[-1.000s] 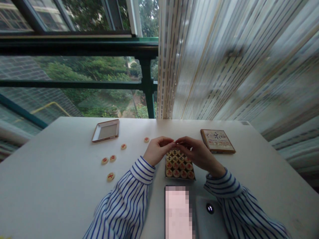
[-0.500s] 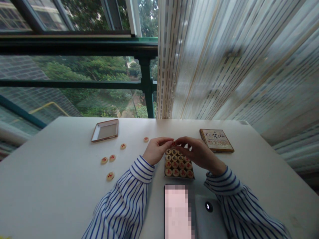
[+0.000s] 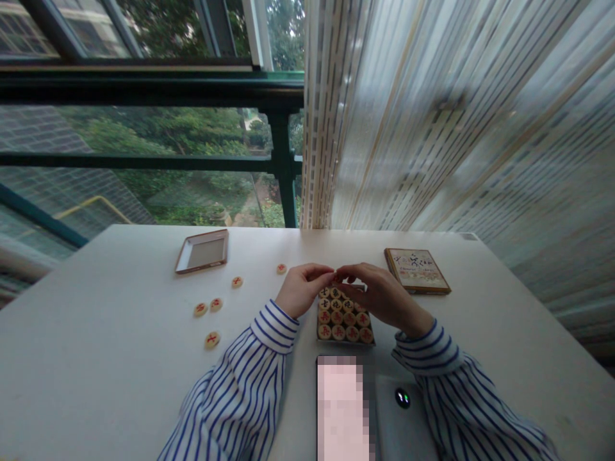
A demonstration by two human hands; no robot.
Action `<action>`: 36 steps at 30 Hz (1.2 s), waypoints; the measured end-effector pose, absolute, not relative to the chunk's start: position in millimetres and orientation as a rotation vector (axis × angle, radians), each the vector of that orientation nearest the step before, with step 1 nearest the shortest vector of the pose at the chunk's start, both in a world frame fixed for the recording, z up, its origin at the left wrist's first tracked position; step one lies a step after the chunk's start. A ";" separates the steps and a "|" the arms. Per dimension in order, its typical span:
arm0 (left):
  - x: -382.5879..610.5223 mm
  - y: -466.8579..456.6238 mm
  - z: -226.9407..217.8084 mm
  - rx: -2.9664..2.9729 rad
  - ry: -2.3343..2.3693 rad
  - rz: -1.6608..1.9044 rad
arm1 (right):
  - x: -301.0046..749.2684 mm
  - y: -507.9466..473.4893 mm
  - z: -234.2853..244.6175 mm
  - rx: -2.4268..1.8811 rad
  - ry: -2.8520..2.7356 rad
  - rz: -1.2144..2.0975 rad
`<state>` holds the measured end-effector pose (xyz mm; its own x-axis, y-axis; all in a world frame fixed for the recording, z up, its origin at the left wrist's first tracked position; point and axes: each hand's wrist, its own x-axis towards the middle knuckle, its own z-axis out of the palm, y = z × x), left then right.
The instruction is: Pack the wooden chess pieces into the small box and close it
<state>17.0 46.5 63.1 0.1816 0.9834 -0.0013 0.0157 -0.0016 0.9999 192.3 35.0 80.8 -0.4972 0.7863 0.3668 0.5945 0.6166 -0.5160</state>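
Above the far edge of an open box [image 3: 346,344], my left hand [image 3: 303,289] and my right hand [image 3: 382,294] meet at the fingertips. Between them, both pinch one small round Chinese chess piece [image 3: 337,278] with a red mark, partly covered by the fingers. Rows of wooden chess pieces [image 3: 337,317] lie face up in the box, red characters in the near rows and black ones farther back. My right hand hides the box's far right corner. To the left, several loose red-marked pieces [image 3: 216,304] lie scattered on the white table [image 3: 120,358].
A shallow open lid [image 3: 202,253] lies at the far left. At the far right is a flat decorated box [image 3: 418,271]. Close to me are a phone [image 3: 341,410] with a blurred-out screen and a grey device [image 3: 403,429] with a small lit display, beside my right sleeve.
Both hands stay almost in place, fingers shifting slightly around the piece. The small display on the grey device shows a different lit pattern.
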 end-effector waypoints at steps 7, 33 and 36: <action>17.8 46.7 62.5 1.285 1.080 1.046 | 192.6 34.3 85.4 -1.081 -2.338 0.352; 3.5 55.6 50.4 1.593 1.367 1.018 | 204.0 39.0 81.7 -1.291 -2.542 0.269; 2.3 55.8 50.6 1.679 1.423 0.978 | 205.0 39.3 80.8 -1.286 -2.578 0.274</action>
<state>2.3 55.8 50.6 0.1041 0.9897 0.0983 0.4463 -0.1348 0.8847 205.0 39.3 80.8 -0.5806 0.8028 0.1355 0.7564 0.5935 -0.2751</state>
